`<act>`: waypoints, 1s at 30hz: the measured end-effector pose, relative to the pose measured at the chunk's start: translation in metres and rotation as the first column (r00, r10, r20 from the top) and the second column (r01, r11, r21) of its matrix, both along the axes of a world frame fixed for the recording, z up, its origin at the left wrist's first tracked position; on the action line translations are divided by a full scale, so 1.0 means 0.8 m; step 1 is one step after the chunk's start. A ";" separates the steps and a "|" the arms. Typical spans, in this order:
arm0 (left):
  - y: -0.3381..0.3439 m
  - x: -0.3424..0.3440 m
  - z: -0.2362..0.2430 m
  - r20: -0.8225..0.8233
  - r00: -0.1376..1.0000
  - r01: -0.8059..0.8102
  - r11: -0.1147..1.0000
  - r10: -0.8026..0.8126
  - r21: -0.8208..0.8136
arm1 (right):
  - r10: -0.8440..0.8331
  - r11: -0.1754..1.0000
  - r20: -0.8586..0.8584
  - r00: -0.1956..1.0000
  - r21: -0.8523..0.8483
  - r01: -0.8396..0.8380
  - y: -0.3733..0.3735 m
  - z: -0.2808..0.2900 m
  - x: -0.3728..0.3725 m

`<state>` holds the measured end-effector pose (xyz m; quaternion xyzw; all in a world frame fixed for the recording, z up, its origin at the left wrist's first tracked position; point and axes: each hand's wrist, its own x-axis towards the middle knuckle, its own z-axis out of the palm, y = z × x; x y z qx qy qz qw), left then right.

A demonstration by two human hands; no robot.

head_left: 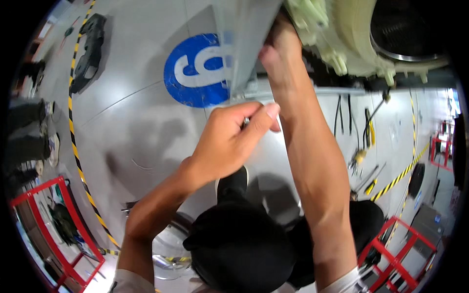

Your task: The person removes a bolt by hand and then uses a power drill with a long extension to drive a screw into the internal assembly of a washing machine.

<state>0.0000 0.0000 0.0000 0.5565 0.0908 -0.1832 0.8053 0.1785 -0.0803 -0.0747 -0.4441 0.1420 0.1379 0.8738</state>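
My left hand [227, 139] is closed in front of the machine, thumb pressed to the bent fingers. A small shiny metal piece [245, 120] peeks out between them, too small to name. My right hand [277, 53] reaches into the gap between a grey side panel [251, 41] and a cream plastic tub [354, 34], which looks like a washing machine's. Its fingers are hidden in the shadow there, so what they touch does not show. The tub has a dark round opening [405, 27] with a metal rim.
Hand tools lie on the floor at right, among them a yellow-handled screwdriver [371, 186]. A clear round door glass [171, 254] is by my left forearm. Red frames [68, 229] stand at both sides. A dark moulded part [89, 53] lies far left, near people's feet [53, 146].
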 end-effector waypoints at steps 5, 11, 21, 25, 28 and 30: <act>0.057 0.045 -0.012 0.104 0.994 -0.003 0.966 -0.025 0.259 | -0.173 0.799 0.236 0.956 0.601 -0.003 0.102 0.043 0.073; 0.060 0.019 -0.028 0.043 0.999 0.019 0.959 -0.033 0.283 | -0.162 0.751 0.044 0.986 0.653 0.094 0.115 0.032 0.052; 0.055 0.007 -0.031 0.001 1.000 0.005 0.959 -0.006 0.282 | -0.227 0.761 0.148 0.963 0.644 0.081 0.121 0.031 0.048; 0.048 0.006 -0.030 -0.012 1.000 0.030 0.964 -0.028 0.265 | -0.210 0.745 0.069 0.975 0.657 0.114 0.120 0.034 0.051; 0.048 0.005 -0.031 -0.045 0.998 0.043 0.960 -0.032 0.276 | -0.172 0.706 0.070 0.983 0.705 0.074 0.119 0.030 0.056; 0.049 0.004 -0.031 -0.058 0.998 0.040 0.961 -0.025 0.275 | -0.169 0.664 0.057 0.984 0.744 0.071 0.124 0.030 0.054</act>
